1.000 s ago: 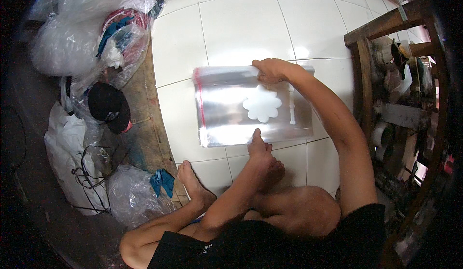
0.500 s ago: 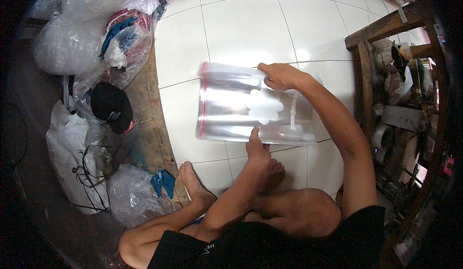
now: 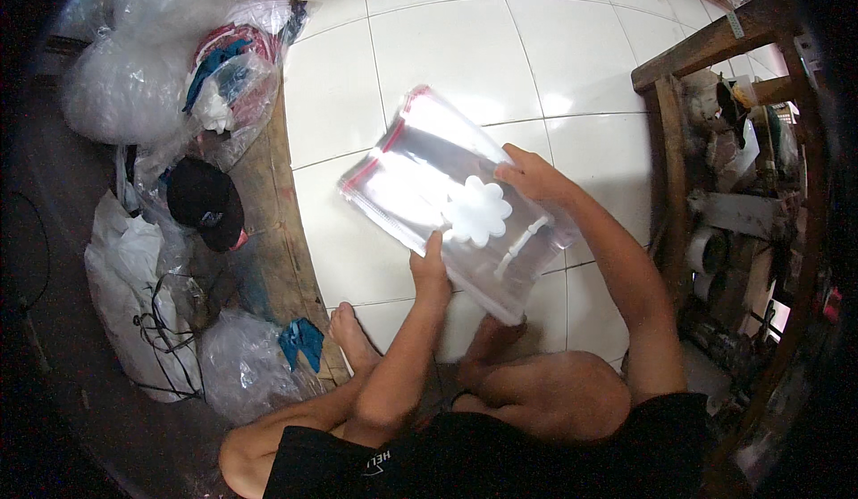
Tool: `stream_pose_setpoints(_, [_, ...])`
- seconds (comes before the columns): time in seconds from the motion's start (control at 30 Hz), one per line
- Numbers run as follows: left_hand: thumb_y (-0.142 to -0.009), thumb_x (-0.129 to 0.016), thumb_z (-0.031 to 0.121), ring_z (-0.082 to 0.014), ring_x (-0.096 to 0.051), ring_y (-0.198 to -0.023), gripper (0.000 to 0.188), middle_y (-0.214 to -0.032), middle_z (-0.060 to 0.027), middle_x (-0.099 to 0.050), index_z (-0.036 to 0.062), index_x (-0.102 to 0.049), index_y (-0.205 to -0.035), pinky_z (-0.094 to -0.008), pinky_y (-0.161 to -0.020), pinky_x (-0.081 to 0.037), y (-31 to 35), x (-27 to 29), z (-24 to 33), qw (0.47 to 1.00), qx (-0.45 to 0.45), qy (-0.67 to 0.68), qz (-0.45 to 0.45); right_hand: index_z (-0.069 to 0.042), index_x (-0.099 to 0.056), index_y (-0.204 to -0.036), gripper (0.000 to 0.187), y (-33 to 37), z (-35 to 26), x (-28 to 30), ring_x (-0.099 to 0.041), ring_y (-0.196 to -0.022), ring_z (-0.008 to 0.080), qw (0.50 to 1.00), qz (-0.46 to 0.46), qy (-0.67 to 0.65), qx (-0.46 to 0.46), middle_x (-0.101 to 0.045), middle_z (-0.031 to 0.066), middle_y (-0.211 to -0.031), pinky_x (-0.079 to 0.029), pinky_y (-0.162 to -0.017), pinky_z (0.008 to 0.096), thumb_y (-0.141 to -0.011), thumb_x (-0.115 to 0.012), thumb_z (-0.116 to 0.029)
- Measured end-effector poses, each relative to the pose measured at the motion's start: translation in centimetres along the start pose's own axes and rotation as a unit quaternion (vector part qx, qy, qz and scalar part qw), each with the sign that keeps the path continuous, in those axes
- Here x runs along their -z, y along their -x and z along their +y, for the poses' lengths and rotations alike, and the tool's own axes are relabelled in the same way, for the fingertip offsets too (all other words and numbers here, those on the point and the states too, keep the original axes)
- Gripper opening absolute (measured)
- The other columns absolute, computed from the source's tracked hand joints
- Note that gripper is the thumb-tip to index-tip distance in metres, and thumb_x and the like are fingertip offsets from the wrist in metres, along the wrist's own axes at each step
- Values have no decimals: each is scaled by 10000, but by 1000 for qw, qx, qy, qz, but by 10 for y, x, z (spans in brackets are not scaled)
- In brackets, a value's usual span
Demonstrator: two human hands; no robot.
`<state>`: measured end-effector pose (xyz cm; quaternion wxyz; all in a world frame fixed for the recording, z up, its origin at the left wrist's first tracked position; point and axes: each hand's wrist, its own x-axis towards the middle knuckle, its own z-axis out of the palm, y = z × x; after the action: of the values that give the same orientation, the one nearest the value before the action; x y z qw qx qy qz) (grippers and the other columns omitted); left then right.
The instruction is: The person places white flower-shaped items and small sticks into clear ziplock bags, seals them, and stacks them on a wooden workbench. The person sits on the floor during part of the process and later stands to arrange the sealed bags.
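Observation:
Between my hands is a stack of clear plastic bags (image 3: 420,155) with a red strip along the far left edge. A white flower shape and a white bar show on the shiny plastic. My left hand (image 3: 431,271) grips the near edge, thumb on top and fingers hidden beneath. On the opposite edge, my right hand (image 3: 534,177) pinches the plastic, its thumb on the upper face. The stack is tilted above the tiles, its red-striped end pointing away to the left and a lower corner near my foot.
White floor tiles (image 3: 447,43) lie beneath. To the left are bulky clear plastic bundles (image 3: 134,88), a black cap (image 3: 206,202), a teal cloth (image 3: 302,342) and a wooden board (image 3: 273,257). At right stands a wooden frame (image 3: 666,123) crowded with odds and ends.
The bag stack has turned from lying nearly level across my view to a slant, its right end swinging toward me. My left hand has shifted left along with its near edge; both hands still hold it.

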<state>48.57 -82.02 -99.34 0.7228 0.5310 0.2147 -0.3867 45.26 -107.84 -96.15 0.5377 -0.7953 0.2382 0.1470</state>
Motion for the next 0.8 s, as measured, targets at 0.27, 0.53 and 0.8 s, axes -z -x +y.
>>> stream_pose_setpoints(0.27, [-945,-596,257,-136,-551,-847,321,-898,-49,-626,-61,-636,-939,-273,-785,-441,29,-28,94,916,-282,-285,29,12,-526,-1126,287,63,-52,-14,-599,-949,193,935,277,-170,139,-641,145,-983,-470,-835,343,-950,-570,-210])
stream_pose_setpoints(0.53, [-883,-678,214,-217,-596,-1013,330,-1092,-137,-647,-14,-639,-1119,-342,-904,-456,25,-16,125,844,-347,-395,-108,-3,-610,-1150,426,74,-8,-45,-557,-1104,269,923,349,-147,63,-611,152,-1172,-437,-955,413,-899,-662,-344])
stream_pose_setpoints(0.8, [-880,-685,301,-231,-607,-960,402,-1053,-172,-662,-38,-643,-1093,-350,-871,-477,3,-17,135,829,-364,-413,-101,-26,-508,-1298,538,65,-37,-64,-485,-1203,242,927,298,-222,50,-546,125,-1281,-362,-1033,398,-940,-557,-423])
